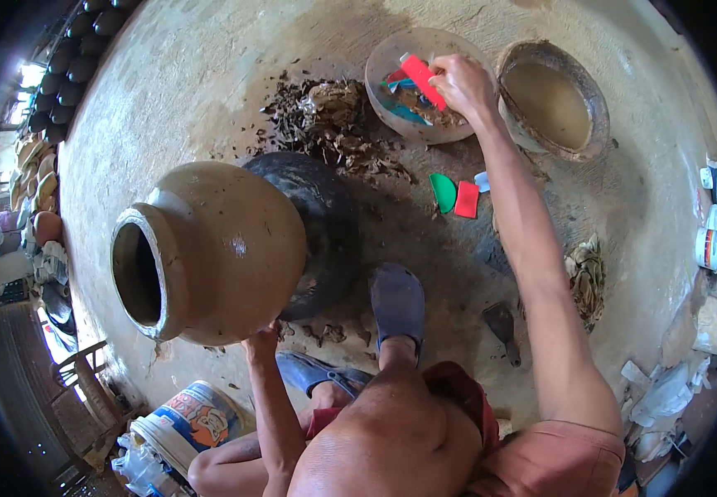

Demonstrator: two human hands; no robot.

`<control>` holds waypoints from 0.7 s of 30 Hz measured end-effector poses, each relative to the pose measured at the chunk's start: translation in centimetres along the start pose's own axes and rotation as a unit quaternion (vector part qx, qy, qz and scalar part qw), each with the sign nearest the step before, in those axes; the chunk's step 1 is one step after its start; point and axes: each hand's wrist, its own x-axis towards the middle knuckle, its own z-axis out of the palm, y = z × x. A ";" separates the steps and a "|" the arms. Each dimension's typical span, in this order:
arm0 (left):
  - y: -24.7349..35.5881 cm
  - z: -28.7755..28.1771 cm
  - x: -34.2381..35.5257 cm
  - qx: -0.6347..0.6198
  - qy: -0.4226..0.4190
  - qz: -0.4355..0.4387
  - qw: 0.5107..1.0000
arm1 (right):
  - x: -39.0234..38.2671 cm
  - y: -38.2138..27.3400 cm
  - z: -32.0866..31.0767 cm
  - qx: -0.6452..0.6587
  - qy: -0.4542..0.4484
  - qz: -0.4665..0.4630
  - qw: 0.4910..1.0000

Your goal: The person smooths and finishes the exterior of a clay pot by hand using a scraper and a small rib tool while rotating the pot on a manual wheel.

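A large round clay pot [230,248] is tilted on its side, its wide mouth facing left. It leans against a black rounded form [325,240] behind it. My left hand [262,338] is at the pot's underside and grips it there; most of its fingers are hidden by the pot. My right hand [462,81] is over a translucent plastic basin [379,91] at the far side. Between its closed fingers is a flat red plastic strip [422,80] with a pale end. Blue and teal pieces [404,108] lie in the basin.
Right of the basin stands a bucket [597,116] of murky water. Green [443,192] and red [467,200] flat pieces lie on the floor. A heap of dark clay scraps [333,124] sits behind the pot. A dark trowel-like tool [501,325] and a paint bucket [201,414] are nearer me.
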 end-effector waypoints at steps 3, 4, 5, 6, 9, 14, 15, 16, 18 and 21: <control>4.1 4.2 -1.4 -0.353 0.131 -0.199 0.905 | 3.0 3.4 3.8 -0.086 -0.101 0.011 0.991; 4.4 3.0 -1.9 -0.374 0.095 -0.204 0.900 | 3.8 2.8 5.2 -0.119 -0.163 0.008 0.979; 5.3 3.5 -2.2 -0.376 0.095 -0.205 0.899 | 4.0 3.8 6.0 -0.121 -0.163 0.006 0.979; 6.0 4.2 -2.7 -0.365 0.102 -0.217 0.900 | 4.1 4.9 6.6 -0.142 -0.129 -0.007 0.981; 7.0 4.6 -4.0 -0.363 0.131 -0.224 0.895 | 3.9 4.6 8.2 -0.168 -0.092 -0.031 0.981; 6.3 3.9 -3.7 -0.390 0.139 -0.229 0.881 | 4.5 3.6 8.5 -0.202 -0.069 -0.069 0.975; 6.0 4.0 -3.4 -0.389 0.119 -0.230 0.884 | 4.6 3.8 8.3 -0.196 -0.084 -0.053 0.976; 5.6 3.7 -3.2 -0.387 0.105 -0.229 0.887 | 4.5 3.7 8.3 -0.187 -0.083 -0.051 0.978; 4.8 3.4 -2.5 -0.378 0.110 -0.222 0.892 | 4.9 4.2 7.0 -0.140 -0.119 -0.036 0.982; 3.9 3.4 -1.7 -0.404 0.103 -0.212 0.884 | 3.8 6.1 5.2 -0.081 -0.075 -0.023 0.994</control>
